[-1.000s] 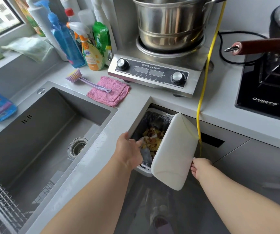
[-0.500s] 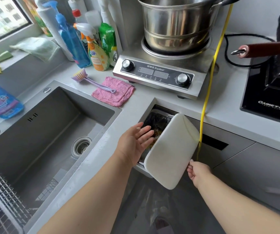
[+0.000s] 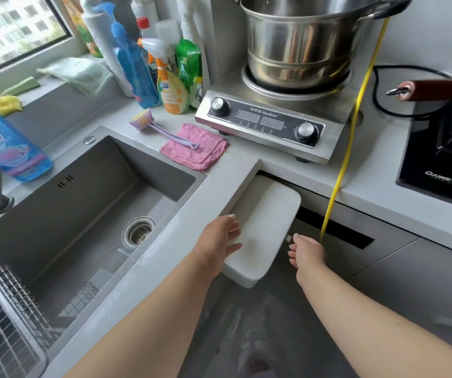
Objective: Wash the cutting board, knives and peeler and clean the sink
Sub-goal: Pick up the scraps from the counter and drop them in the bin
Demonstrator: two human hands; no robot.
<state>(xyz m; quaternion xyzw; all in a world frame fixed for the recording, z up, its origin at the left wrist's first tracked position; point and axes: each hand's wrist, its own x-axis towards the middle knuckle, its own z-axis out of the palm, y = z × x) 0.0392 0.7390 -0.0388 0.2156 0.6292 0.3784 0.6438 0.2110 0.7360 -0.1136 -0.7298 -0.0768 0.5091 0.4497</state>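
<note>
Left hand (image 3: 220,238) lies flat, fingers straight, pressing on the white lid (image 3: 265,222) of the bin set under the counter (image 3: 219,184) edge. Right hand (image 3: 305,251) hangs just beside the lid's right edge, fingers loosely curled, grasping nothing. Lid lies closed. Sink (image 3: 88,192) to the left, drain (image 3: 138,232) uncovered. Brush (image 3: 162,130) rests across pink cloth (image 3: 196,147) behind the sink

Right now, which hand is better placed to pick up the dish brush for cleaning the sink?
Probably the left. The left hand lies flat on the white bin lid, beside the sink; the dish brush lies beyond it, nearer than to the right hand.
</note>
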